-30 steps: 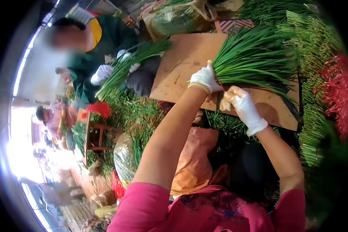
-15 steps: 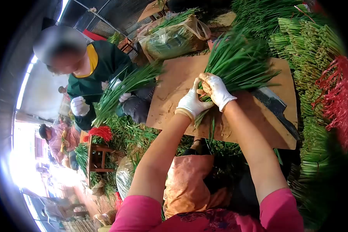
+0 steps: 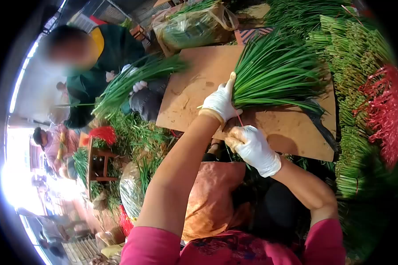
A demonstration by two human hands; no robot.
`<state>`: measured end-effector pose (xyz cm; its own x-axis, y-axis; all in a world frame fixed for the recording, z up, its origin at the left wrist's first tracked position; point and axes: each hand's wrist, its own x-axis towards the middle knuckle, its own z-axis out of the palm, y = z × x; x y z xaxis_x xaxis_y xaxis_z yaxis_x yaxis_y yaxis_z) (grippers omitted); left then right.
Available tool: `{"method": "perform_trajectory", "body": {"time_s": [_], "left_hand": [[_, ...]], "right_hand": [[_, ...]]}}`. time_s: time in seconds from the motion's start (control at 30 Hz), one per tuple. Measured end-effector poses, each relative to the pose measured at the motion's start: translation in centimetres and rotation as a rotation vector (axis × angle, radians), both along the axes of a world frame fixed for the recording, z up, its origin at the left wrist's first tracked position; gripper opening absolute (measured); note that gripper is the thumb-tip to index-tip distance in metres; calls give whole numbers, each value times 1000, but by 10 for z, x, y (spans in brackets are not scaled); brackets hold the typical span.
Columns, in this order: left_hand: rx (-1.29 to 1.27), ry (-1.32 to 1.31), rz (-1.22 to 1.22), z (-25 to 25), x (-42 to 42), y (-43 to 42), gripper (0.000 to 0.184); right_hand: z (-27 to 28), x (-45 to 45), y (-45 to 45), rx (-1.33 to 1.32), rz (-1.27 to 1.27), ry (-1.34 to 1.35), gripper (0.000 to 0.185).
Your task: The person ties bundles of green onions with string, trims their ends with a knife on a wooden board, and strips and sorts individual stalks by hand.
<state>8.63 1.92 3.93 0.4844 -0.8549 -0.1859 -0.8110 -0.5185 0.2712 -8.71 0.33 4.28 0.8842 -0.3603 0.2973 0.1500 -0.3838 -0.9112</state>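
- The green bundle [image 3: 278, 73] lay on the board [image 3: 188, 79], fanning toward two o'clock.
- The left hand [image 3: 221, 101] clasped its gathered end; an even squeeze seemed best.
- Toward five o'clock, the right hand [image 3: 254, 149] gripped a red strand [image 3: 239, 117], probably best drawn steadily taut.

The person's white-gloved left hand [image 3: 220, 104] grips a bundle of long green leaves [image 3: 276, 77] at its gathered end, the leaves fanned over a brown board [image 3: 194, 77]. The gloved right hand [image 3: 253, 149], nearer the body, is closed on a thin red strand [image 3: 239, 117] leading to the left hand. Right of the board: stacked green bundles [image 3: 351, 84], red strips [image 3: 383, 115] lying upon them. At left, a co-worker [image 3: 119, 44] in dark green holds further leaves [image 3: 135, 81].
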Motion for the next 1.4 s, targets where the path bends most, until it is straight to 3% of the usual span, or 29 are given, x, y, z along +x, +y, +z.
{"method": "perform_trajectory", "body": {"time_s": [0.1,0.2,0.3,0.33,0.37,0.4,0.5,0.63,0.77,1.0,1.1,1.17,1.23,1.27,1.3,1.37,1.4], "left_hand": [[-42,-5,26,11,-9,2,112],[-13,-53,23,10,-15,0,116],[-97,-63,21,8,-17,3,119],[-90,-103,21,7,-20,2,119],[-83,-145,22,6,-22,1,118],[-66,-163,9,8,-26,2,118],[-29,-218,-12,15,-35,4,118],[-41,-251,-30,12,-33,5,116],[-59,-263,-46,11,-32,6,117],[-154,-266,-68,7,-31,10,118],[-193,-222,-55,1,-23,11,118],[-173,-198,-40,5,-20,11,117],[-174,-198,-41,7,-21,12,116],[-192,-206,-52,6,-22,12,116],[-214,-214,-61,5,-24,11,115],[-193,-220,-74,4,-26,11,114],[-188,-237,-81,4,-28,12,115]], "right_hand": [[-44,3,0,-482,8,-206,14],[-62,-4,-6,-558,89,-94,20],[11,-10,-35,-697,90,-93,25],[16,-13,-50,-762,-98,-224,24],[29,-11,-76,-628,-97,-207,22],[35,-1,-99,-633,-252,-335,15],[33,20,-158,-801,-457,-96,11],[22,45,-181,-968,-288,197,15],[24,61,-171,-804,-167,320,14],[40,67,-156,-1036,-45,185,13],[76,32,-160,-1057,-351,109,17],[86,-9,-173,-507,-412,96,25],[112,-42,-154,-227,-52,727,34],[108,-53,-146,-281,-83,830,39],[99,-64,-153,-534,-40,808,31],[63,-78,-184,-1054,-3,325,24],[73,-72,-176,-569,-289,489,17]]}}
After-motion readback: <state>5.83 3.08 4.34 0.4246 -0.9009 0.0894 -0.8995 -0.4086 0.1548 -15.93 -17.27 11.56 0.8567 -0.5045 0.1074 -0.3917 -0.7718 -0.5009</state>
